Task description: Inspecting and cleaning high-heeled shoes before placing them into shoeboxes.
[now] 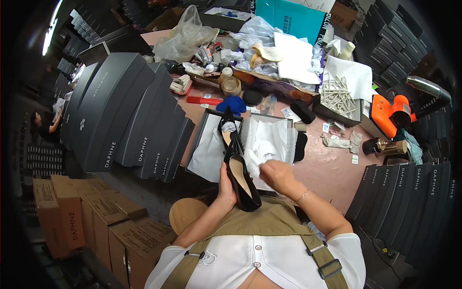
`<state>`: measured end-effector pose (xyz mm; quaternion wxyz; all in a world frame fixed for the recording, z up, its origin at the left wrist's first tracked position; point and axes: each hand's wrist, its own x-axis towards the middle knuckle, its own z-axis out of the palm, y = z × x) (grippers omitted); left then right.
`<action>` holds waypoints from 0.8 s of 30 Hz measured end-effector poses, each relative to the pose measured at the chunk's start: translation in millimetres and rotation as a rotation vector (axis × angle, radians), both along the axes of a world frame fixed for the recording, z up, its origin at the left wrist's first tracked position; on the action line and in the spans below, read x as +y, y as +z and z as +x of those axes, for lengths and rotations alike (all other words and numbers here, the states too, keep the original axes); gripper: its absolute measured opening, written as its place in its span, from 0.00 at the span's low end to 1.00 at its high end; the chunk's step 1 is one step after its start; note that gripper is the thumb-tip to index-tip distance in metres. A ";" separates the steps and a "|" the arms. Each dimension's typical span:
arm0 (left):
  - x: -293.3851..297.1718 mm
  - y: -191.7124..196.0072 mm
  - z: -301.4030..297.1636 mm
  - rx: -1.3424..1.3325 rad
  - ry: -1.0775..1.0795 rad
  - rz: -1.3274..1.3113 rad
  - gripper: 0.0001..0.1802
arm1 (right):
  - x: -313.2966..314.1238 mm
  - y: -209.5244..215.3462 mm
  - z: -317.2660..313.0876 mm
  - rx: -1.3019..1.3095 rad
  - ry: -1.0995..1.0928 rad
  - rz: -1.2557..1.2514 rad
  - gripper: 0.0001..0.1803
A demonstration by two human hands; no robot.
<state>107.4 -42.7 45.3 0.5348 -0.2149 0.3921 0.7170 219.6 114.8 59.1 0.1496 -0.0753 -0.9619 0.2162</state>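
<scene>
My left hand [226, 185] is wrapped round the side of a black pointed pump [249, 195] with a beige insole, holding it heel toward me. Directly beyond it is a second black pump [225, 137], over an open shoe box; a white paper wad [228, 126] sits in it. Closed, my right hand [280, 178] is to the right of the held shoe, with white tissue paper [252, 166] at its fingertips. The open box [202, 161] is lined with white paper, and its other half [291, 144] holds crumpled tissue [263, 149].
Stacked dark shoe boxes [108, 115] rise on the left, and more boxes [409, 197] stand at right. Behind are a blue cloth [232, 105], a red comb [204, 100], a jar [231, 86] and a tray of white sticks [353, 108]. An orange tool [381, 115] lies right. Cartons [72, 216] are lower left.
</scene>
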 end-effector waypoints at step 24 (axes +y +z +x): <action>24.9 -31.2 -67.7 0.221 -0.314 0.053 0.24 | -57.5 -11.3 -55.3 -0.385 0.103 -0.683 0.32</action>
